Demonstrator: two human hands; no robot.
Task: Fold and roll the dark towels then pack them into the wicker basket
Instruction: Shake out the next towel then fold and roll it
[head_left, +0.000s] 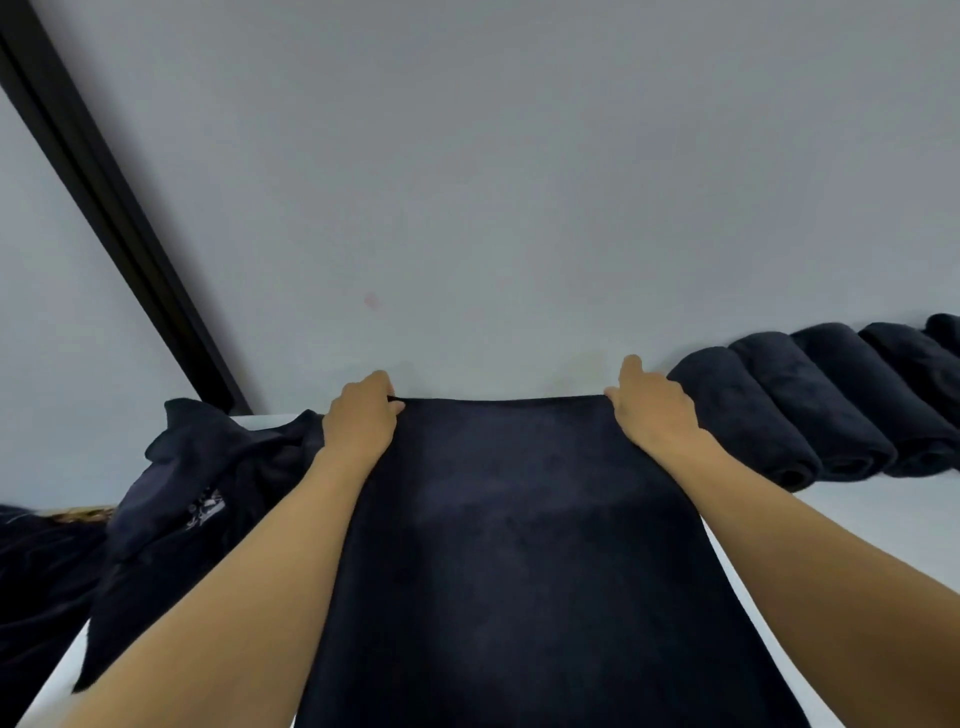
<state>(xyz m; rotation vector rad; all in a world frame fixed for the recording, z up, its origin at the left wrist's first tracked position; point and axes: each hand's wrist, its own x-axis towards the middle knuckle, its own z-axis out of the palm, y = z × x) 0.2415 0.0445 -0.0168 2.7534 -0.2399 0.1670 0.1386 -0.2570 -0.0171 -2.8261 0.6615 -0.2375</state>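
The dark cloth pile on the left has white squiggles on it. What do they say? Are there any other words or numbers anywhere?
White mark on the crumpled dark cloth: too blurred and creased to read; it could be a logo or letters.
Spread towel, rolled towels, wall: no words or numbers show.

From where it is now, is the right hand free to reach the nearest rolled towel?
Probably not yet: the right hand grips the flat towel corner. The nearest rolled towel lies beside it, nothing between.
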